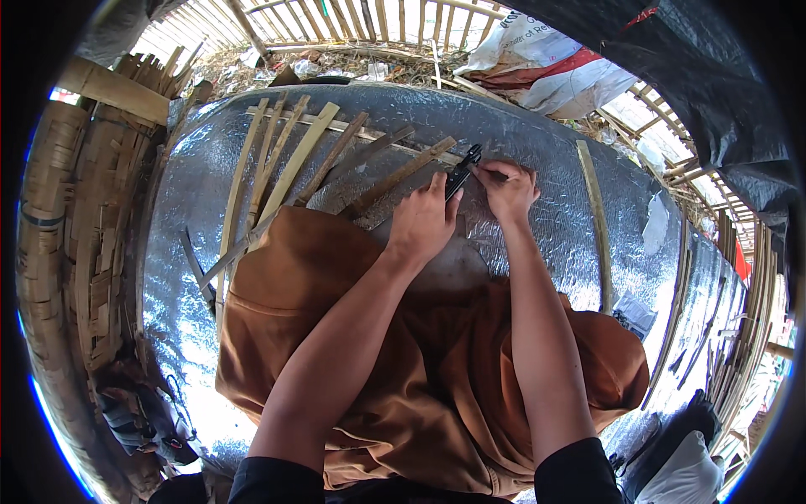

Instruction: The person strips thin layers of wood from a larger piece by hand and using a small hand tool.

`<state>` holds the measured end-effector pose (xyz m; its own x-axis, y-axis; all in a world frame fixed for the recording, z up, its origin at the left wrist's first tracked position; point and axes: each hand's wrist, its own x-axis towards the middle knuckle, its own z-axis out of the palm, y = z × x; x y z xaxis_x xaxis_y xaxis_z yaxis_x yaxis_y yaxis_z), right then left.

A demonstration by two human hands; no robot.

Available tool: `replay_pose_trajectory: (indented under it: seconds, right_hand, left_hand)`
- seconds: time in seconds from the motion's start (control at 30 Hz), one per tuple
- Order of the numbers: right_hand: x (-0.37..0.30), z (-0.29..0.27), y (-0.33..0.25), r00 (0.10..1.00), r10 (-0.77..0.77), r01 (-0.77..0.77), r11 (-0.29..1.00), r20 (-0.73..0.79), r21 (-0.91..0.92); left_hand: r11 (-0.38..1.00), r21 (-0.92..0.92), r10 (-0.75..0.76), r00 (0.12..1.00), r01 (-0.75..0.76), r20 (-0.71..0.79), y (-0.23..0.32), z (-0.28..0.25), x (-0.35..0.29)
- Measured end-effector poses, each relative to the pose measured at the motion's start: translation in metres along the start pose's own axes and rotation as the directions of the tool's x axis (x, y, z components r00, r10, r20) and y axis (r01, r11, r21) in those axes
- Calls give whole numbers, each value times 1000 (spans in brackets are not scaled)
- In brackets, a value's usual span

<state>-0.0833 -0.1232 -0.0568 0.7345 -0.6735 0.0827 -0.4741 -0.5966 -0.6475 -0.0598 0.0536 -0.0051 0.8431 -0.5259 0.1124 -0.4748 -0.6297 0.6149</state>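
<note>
Above my lap, my left hand [422, 220] is closed around a slim black hand tool [458, 175], which points up and to the right. Its exact kind is hard to make out. Close by its tip, my right hand [510, 195] has thumb and fingers pinched together; whatever is in them is too small or hidden to name. Beyond my left knee, several split bamboo strips [299, 164] lie fanned out across a thinner crosswise strip. An L-shaped grey metal square [210, 275] rests beside that knee.
A silvery foil mat [537, 139] covers the ground under me. One bamboo strip [594, 218] lies on the right. Bamboo bundles [101, 227] stand at the left. White and red sacking [546, 71] and dark plastic sheeting [688, 76] hang at the upper right, by slatted bamboo fencing.
</note>
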Motion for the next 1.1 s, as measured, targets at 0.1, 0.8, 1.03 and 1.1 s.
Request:
replay_pose_trajectory:
  seconds: [0.1, 0.8, 1.03, 1.1]
  right_hand:
    - [-1, 0, 1, 1000, 1, -1, 1000, 11, 3]
    - [2, 3, 9, 1000, -19, 19, 1000, 6, 12]
    - [-2, 1, 1, 1000, -4, 4, 1000, -2, -17]
    - [-1, 1, 0, 1000, 3, -3, 1000, -2, -17]
  left_hand:
    - [1000, -4, 14, 1000, -14, 3, 3, 0, -1]
    - [1000, -3, 8, 1000, -8, 29, 4, 5, -4]
    - [998, -65, 14, 1000, -14, 0, -6, 8, -9]
    - [1000, -31, 3, 999, -2, 36, -10, 9, -10]
